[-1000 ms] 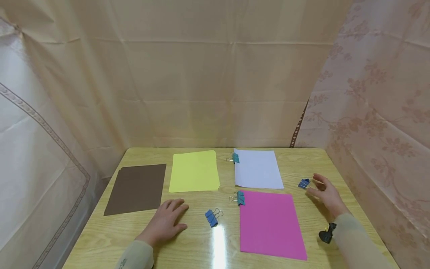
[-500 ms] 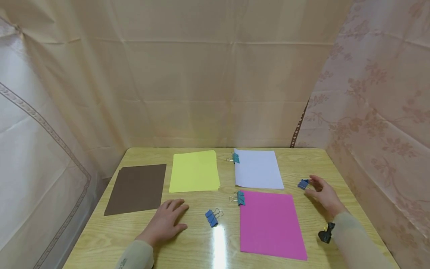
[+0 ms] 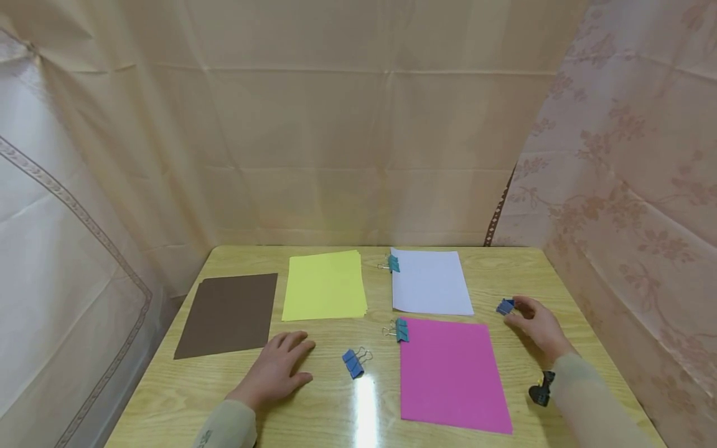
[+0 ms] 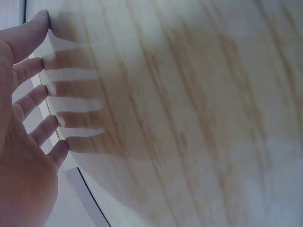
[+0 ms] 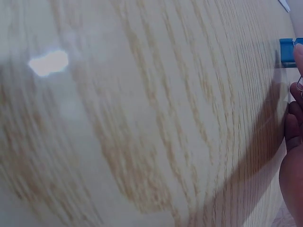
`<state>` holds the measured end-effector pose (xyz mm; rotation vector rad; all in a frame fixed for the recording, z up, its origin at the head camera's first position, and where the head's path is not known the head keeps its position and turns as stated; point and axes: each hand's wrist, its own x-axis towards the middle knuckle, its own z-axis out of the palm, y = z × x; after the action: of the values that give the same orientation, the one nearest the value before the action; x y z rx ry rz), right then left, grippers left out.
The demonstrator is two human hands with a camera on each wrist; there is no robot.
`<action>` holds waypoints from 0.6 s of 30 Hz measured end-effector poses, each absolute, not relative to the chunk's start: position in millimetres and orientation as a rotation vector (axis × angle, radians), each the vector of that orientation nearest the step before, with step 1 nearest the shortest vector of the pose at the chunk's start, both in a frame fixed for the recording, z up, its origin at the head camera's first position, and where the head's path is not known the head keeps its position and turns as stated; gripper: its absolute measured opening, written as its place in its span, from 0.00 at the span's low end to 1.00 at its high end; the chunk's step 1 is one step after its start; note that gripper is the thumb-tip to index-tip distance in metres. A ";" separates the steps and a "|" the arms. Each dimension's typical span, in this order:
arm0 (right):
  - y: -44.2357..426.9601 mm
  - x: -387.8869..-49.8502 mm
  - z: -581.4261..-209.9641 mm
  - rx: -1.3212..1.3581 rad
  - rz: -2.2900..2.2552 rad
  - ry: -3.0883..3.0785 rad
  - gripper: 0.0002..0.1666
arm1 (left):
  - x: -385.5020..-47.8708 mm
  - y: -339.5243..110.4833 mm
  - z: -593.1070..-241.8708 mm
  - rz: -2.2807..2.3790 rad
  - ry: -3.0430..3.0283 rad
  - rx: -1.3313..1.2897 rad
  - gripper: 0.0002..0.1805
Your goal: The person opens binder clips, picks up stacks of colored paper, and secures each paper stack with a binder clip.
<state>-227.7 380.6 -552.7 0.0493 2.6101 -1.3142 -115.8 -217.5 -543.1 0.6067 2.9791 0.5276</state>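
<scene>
On the right of the glossy, wood-grained desk (image 3: 322, 414), the right hand (image 3: 539, 326) has its grip pinched on a wedge-shaped blue clip (image 3: 505, 307), right of the white paper (image 3: 430, 282), while the left hand (image 3: 271, 372) rests at left, grip slack, fingers apart, near the brown paper (image 3: 229, 316). A second clip (image 3: 353, 363), wire loops splayed, lies between the left hand and the flat pink paper (image 3: 454, 373), and there's the yellow paper (image 3: 323, 285) on the far side, edges slightly fanned.
</scene>
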 end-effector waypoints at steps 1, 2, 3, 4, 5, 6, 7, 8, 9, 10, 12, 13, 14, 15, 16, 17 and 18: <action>380.7 -227.8 -552.9 0.053 -1.322 2.605 0.51 | -115.7 -217.5 -543.0 0.528 2.977 0.603 0.33; 380.8 -227.8 -553.4 0.050 -1.326 2.604 0.51 | -115.7 -217.6 -543.2 0.527 2.976 0.598 0.33; 381.1 -227.7 -553.5 0.045 -1.334 2.602 0.51 | -115.8 -217.8 -543.5 0.525 2.974 0.594 0.33; 381.3 -227.4 -553.3 0.043 -1.340 2.598 0.51 | -115.9 -217.9 -543.7 0.525 2.971 0.591 0.33; 381.4 -227.0 -553.0 0.042 -1.349 2.595 0.52 | -116.0 -217.9 -543.8 0.525 2.971 0.592 0.33; 381.5 -226.5 -552.6 0.044 -1.356 2.589 0.52 | -116.2 -217.9 -543.9 0.526 2.971 0.594 0.33; 381.5 -226.0 -552.1 0.046 -1.364 2.582 0.52 | -116.1 -218.0 -544.1 0.526 2.972 0.595 0.33; 381.4 -225.4 -551.7 0.048 -1.367 2.579 0.53 | -116.1 -218.1 -544.1 0.529 2.972 0.596 0.33; 381.4 -225.0 -551.2 0.054 -1.373 2.573 0.53 | -116.0 -218.1 -544.0 0.534 2.972 0.597 0.33; 381.3 -224.6 -550.9 0.060 -1.371 2.572 0.54 | -115.9 -218.0 -543.8 0.538 2.972 0.597 0.33; 381.0 -224.3 -550.8 0.065 -1.357 2.583 0.54 | -115.6 -218.0 -543.6 0.544 2.971 0.597 0.33; 380.9 -224.2 -550.9 0.063 -1.347 2.593 0.54 | -115.5 -218.1 -543.6 0.545 2.972 0.597 0.33; 380.8 -224.1 -551.0 0.061 -1.335 2.606 0.54 | -115.4 -218.1 -543.5 0.546 2.972 0.598 0.33; 380.7 -224.2 -551.1 0.059 -1.324 2.619 0.54 | -115.4 -218.2 -543.7 0.544 2.973 0.598 0.33; 380.6 -224.0 -551.1 0.055 -1.311 2.631 0.54 | -115.4 -218.3 -544.0 0.544 2.974 0.599 0.34; 380.5 -223.9 -551.0 0.053 -1.303 2.640 0.54 | -115.5 -218.4 -544.5 0.541 2.975 0.600 0.34; 380.4 -223.7 -551.0 0.051 -1.296 2.645 0.54 | -115.4 -218.5 -544.6 0.537 2.976 0.600 0.34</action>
<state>-223.7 380.4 -551.0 0.0508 2.6447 -1.2960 -115.4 -218.5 -544.6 0.6001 2.9758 0.5375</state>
